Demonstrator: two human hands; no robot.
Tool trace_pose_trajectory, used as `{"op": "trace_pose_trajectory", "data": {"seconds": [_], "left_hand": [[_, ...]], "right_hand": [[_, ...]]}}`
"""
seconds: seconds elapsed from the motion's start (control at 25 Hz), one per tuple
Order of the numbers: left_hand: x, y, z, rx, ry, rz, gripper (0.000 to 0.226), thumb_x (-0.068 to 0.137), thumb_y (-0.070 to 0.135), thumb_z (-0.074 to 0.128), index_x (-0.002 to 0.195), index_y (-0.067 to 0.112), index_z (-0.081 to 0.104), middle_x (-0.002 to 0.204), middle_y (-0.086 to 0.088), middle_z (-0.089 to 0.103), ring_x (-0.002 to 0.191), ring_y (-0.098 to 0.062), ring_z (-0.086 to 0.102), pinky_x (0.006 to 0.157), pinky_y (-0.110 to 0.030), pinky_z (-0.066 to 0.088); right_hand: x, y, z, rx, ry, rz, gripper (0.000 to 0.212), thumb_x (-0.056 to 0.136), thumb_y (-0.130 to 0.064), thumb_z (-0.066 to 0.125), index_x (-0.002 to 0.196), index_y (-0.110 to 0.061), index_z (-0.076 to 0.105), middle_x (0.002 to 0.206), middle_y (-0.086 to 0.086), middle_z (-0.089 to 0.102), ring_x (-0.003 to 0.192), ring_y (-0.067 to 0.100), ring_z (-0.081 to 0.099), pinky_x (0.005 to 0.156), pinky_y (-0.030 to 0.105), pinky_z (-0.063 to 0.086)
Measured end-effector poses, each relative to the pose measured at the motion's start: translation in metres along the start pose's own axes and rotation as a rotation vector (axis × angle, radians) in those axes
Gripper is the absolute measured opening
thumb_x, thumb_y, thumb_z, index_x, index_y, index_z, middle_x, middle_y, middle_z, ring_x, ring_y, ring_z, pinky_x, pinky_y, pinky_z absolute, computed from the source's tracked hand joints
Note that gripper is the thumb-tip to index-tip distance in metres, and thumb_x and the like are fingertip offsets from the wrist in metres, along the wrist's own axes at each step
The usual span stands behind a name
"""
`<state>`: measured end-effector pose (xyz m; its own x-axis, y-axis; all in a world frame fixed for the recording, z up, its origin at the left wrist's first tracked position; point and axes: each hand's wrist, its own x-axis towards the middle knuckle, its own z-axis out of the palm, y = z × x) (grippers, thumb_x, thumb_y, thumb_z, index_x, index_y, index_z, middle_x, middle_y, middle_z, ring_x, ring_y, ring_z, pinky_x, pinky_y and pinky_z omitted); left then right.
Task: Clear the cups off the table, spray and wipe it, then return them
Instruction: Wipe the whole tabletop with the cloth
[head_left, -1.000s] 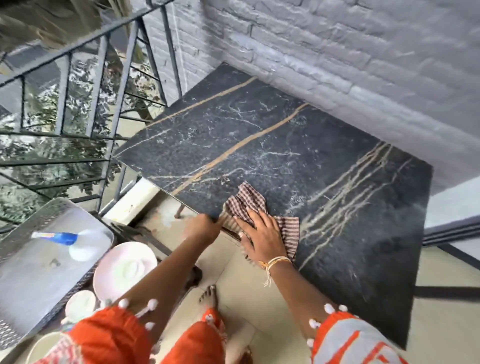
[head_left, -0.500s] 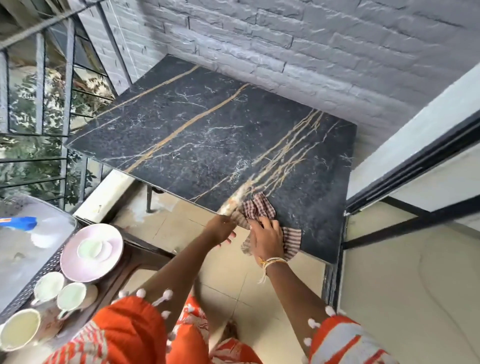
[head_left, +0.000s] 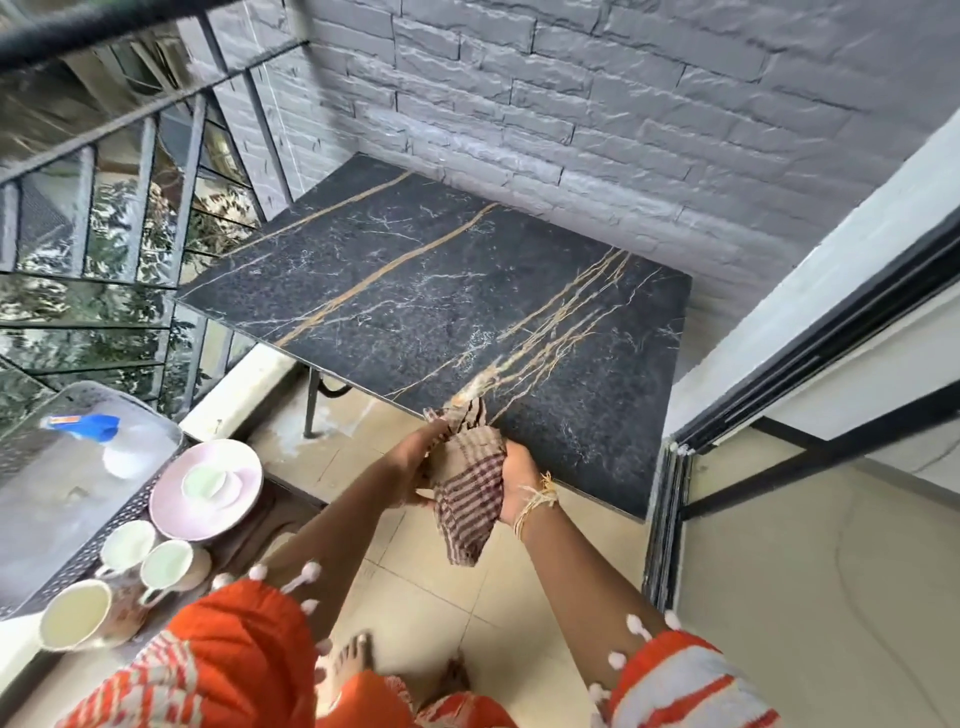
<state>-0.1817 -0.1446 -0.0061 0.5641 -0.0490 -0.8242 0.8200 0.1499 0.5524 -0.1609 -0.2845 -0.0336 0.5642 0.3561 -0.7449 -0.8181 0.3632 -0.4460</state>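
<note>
While both hands clamp checked cloth (head_left: 470, 493) | left hand (head_left: 415, 462) | right hand (head_left: 519, 480) | table (head_left: 415, 291) bare | no legible writing

From up here I see the desk (head_left: 415, 291) top lying bare from edge to edge, so a hand can sweep across all of it. The brick wall (head_left: 597, 104) closes its far side, and the railing (head_left: 171, 171) stands close by its left edge. On the right the sliding door frame (head_left: 670, 499) rises just beside the near right corner, leaving only a thin slot there. Both hands, left hand (head_left: 415, 467) and right hand (head_left: 519, 478), hold the checked cloth (head_left: 470, 499) bunched at the near edge (they block that stretch). To the left, cups (head_left: 166, 564), a pink plate (head_left: 208, 488) and a spray bottle (head_left: 104, 436) crowd the side surface; open floor (head_left: 426, 587) lies between.
</note>
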Motion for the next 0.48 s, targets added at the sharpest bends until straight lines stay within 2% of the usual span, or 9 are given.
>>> {"op": "trace_pose_trajectory", "data": {"seconds": [0.12, 0.24, 0.28, 0.36, 0.4, 0.48], "left_hand": [[0.002, -0.005, -0.016, -0.031, 0.081, 0.056, 0.034, 0.09, 0.041, 0.057, 0.109, 0.012, 0.058, 0.096, -0.008, 0.064, 0.083, -0.022, 0.059, 0.077, -0.033, 0.047], [0.003, -0.012, -0.041, -0.203, 0.284, 0.169, 0.035, 0.087, 0.023, 0.065, 0.118, 0.017, 0.049, 0.105, -0.011, 0.062, 0.082, -0.021, 0.058, 0.063, -0.032, 0.048], [0.0, -0.014, -0.053, -0.295, 0.313, 0.2, 0.034, 0.087, 0.018, 0.065, 0.117, 0.019, 0.048, 0.108, -0.013, 0.062, 0.084, -0.022, 0.059, 0.064, -0.033, 0.05], [-0.005, -0.018, -0.077, -0.433, 0.315, 0.244, 0.035, 0.087, 0.015, 0.066, 0.118, 0.022, 0.051, 0.111, -0.013, 0.064, 0.084, -0.021, 0.061, 0.068, -0.033, 0.051], [-0.01, -0.02, -0.092, -0.479, 0.314, 0.267, 0.036, 0.087, 0.016, 0.067, 0.119, 0.022, 0.052, 0.111, -0.011, 0.065, 0.084, -0.021, 0.062, 0.069, -0.032, 0.051], [-0.021, -0.025, -0.127, -0.534, 0.314, 0.327, 0.037, 0.086, 0.018, 0.068, 0.12, 0.024, 0.056, 0.111, -0.01, 0.067, 0.087, -0.022, 0.064, 0.073, -0.034, 0.051]], "right_hand": [[-0.005, 0.002, 0.022, 0.016, -0.034, -0.008, 0.062, 0.094, -0.053, 0.04, 0.115, -0.002, 0.067, 0.118, 0.026, 0.065, 0.103, 0.039, 0.064, 0.095, 0.051, 0.047], [-0.005, 0.011, 0.052, -0.042, -0.057, -0.02, 0.053, 0.093, -0.045, 0.045, 0.093, -0.004, 0.077, 0.101, 0.022, 0.071, 0.084, 0.034, 0.071, 0.087, 0.046, 0.052], [-0.001, 0.017, 0.064, -0.076, -0.054, -0.009, 0.048, 0.092, -0.04, 0.046, 0.092, -0.004, 0.077, 0.1, 0.021, 0.072, 0.083, 0.033, 0.07, 0.088, 0.046, 0.052], [0.016, 0.032, 0.087, -0.148, -0.046, 0.001, 0.047, 0.085, -0.037, 0.051, 0.108, -0.001, 0.071, 0.109, 0.022, 0.068, 0.094, 0.036, 0.067, 0.098, 0.051, 0.048], [0.028, 0.042, 0.102, -0.185, -0.036, 0.009, 0.054, 0.078, -0.038, 0.057, 0.115, 0.0, 0.067, 0.114, 0.023, 0.066, 0.1, 0.039, 0.065, 0.1, 0.055, 0.045], [0.058, 0.062, 0.129, -0.236, 0.007, 0.012, 0.07, 0.058, -0.036, 0.071, 0.116, 0.001, 0.066, 0.114, 0.025, 0.066, 0.103, 0.043, 0.065, 0.095, 0.06, 0.047]]}}
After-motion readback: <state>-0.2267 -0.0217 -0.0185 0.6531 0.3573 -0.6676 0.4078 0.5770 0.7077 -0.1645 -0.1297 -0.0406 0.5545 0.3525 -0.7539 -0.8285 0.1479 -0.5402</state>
